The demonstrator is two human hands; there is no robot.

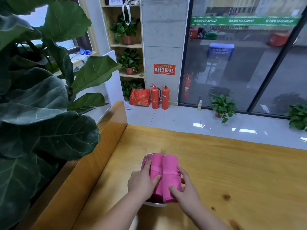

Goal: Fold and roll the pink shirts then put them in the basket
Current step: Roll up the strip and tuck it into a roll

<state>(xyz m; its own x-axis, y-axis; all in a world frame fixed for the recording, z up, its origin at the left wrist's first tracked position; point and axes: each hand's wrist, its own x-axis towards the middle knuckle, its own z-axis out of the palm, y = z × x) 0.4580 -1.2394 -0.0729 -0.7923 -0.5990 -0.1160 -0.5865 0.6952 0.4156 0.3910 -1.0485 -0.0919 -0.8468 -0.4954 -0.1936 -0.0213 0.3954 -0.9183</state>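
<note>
Showing a head-camera view over a wooden table (232, 171), read from left to right. At far left stands a large-leaved plant (41, 97), beside a wooden bench back (106, 130) that runs along the table's left edge. A white basket (147, 159) sits on the table near the person, holding two rolled pink shirts side by side and touching.

The left hand (142, 181) lies on the left roll (157, 163). Its fingers are straight along the roll's outer flank at the basket's left rim, and its thumb is pressed flat on the roll's top, so the fingers are not curled round the cloth. The roll sits just right of the palm, between fingers and thumb.

The right roll (171, 168) lies against the left roll. The right hand (187, 193) grips it — thumb across the near end, fingers wrapped round the right flank — so the roll lies in the crook of that hand, to its left.

Both rolls have their long axes running away from the person toward the table's far edge. Their far ends show above the basket's far rim, and their near ends lie by the wrists.

Beyond the table, on the tiled floor, stand a red bag (139, 97), two fire extinguishers (160, 97) and a potted plant (222, 105) before a glass wall (240, 63).
</note>
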